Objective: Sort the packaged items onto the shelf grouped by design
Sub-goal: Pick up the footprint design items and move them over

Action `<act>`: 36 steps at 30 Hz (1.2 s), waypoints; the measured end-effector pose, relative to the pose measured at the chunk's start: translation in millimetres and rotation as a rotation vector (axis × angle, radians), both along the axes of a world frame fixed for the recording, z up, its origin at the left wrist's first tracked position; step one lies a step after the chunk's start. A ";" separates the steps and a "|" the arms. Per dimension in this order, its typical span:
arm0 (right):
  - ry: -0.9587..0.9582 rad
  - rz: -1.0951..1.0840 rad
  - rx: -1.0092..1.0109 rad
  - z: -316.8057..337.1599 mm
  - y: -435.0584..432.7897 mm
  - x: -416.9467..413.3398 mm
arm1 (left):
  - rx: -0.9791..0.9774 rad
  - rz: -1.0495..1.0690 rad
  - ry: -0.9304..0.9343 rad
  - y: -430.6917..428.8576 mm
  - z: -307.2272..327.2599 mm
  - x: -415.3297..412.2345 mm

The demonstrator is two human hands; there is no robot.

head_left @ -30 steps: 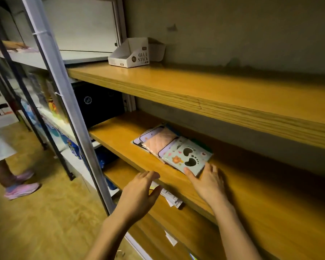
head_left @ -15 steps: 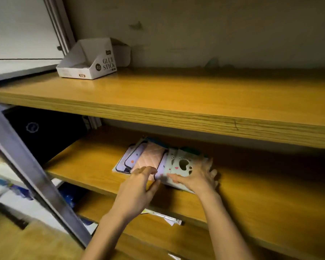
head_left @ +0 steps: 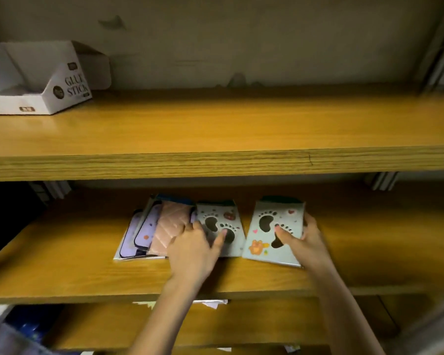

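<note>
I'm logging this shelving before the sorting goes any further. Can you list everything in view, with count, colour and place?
left footprint package: 1, pale grey-green with dark prints, centre of middle shelf
right footprint package: 1, same colours, just right of it
pink package: 1, quilted pink, left of the footprint pair
purple packages: at least 2, lilac, fanned under the pink one's left side
glue stick box: 1, white, upper shelf, far left
paper slips: a few, white, under the middle shelf's front edge
left hand: fingers rest on left footprint package
right hand: grips right footprint package, thumb on its face
</note>
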State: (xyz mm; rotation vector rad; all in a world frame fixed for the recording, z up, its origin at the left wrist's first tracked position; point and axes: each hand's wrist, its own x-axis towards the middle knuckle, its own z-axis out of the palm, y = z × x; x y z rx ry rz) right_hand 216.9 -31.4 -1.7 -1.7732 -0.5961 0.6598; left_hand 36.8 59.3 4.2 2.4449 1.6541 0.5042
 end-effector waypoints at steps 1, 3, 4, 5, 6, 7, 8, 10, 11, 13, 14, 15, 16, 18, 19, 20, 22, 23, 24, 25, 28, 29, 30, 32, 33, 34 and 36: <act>-0.010 -0.009 0.018 2.3 -6.7 1.6 | -0.034 0.023 0.064 2.4 -0.1 9.6; -0.030 0.007 0.031 5.8 -16.3 3.2 | -0.119 0.036 0.159 6.4 -0.5 25.1; -0.040 0.010 0.036 7.3 -19.9 3.4 | -0.154 0.031 0.189 8.4 -1.1 31.6; -0.051 0.010 0.040 7.8 -22.6 3.5 | -0.175 0.026 0.211 10.1 -1.9 36.5; -0.065 0.009 0.041 8.2 -24.8 2.9 | -0.187 0.018 0.225 12.2 -3.6 40.0; -0.082 0.007 0.039 7.3 -26.5 2.8 | -0.196 0.008 0.231 13.7 -4.1 42.3; -0.097 0.003 0.035 6.2 -28.1 2.4 | -0.204 0.001 0.233 15.8 -4.6 43.6; -0.120 -0.013 0.028 4.3 -30.7 2.0 | -0.217 -0.012 0.232 22.0 -3.6 43.5; -0.132 -0.019 0.029 3.5 -32.0 1.4 | -0.221 -0.020 0.230 24.8 -1.8 42.1; -0.152 -0.028 0.032 1.9 -34.9 0.4 | -0.243 -0.044 0.222 30.2 1.6 39.8; -0.159 -0.034 0.033 1.7 -36.6 -0.3 | -0.272 -0.058 0.216 32.5 3.6 39.5; -0.162 -0.040 0.037 1.6 -38.4 -1.1 | -0.310 -0.073 0.208 34.4 4.7 38.8; -0.163 -0.049 0.039 1.4 -40.4 -2.3 | -0.344 -0.089 0.202 35.9 6.0 37.8; -0.161 -0.068 0.044 1.5 -45.9 -4.7 | -0.352 -0.132 0.191 38.4 6.5 33.5; -0.155 -0.075 0.049 1.5 -49.6 -5.8 | -0.326 -0.151 0.161 38.6 7.1 30.0; -0.140 -0.080 0.058 1.9 -54.0 -7.3 | -0.305 -0.159 0.099 39.7 6.8 26.0; -0.094 -0.089 0.079 2.8 -65.3 -10.4 | -0.312 -0.187 -0.091 39.1 9.7 18.9; -0.066 -0.099 0.092 3.0 -72.0 -11.5 | -0.341 -0.225 -0.190 37.8 12.1 16.9; -0.038 -0.113 0.105 2.9 -78.9 -12.2 | -0.377 -0.269 -0.283 35.5 14.0 15.8; -0.014 -0.129 0.112 3.6 -86.3 -13.0 | -0.414 -0.314 -0.394 31.3 15.4 14.8; 0.079 -0.160 0.141 7.3 -110.9 -11.7 | -0.607 -0.379 -0.734 7.5 16.9 14.3; 0.126 -0.152 0.158 9.2 -119.6 -10.0 | -0.692 -0.387 -0.801 -3.2 17.7 14.6; 0.172 -0.141 0.175 11.5 -128.2 -7.7 | -0.766 -0.393 -0.844 -12.3 17.1 16.3; 0.219 -0.138 0.191 18.0 -145.0 -2.6 | -0.866 -0.414 -0.889 -30.6 18.6 22.5; 0.215 -0.146 0.192 21.1 -153.1 0.2 | -0.890 -0.426 -0.897 -39.0 20.2 26.7; 0.203 -0.154 0.194 23.2 -161.2 3.7 | -0.902 -0.435 -0.899 -46.8 21.4 31.3; 0.193 -0.170 0.208 27.5 -180.0 9.9 | -0.918 -0.452 -0.904 -64.2 24.2 41.5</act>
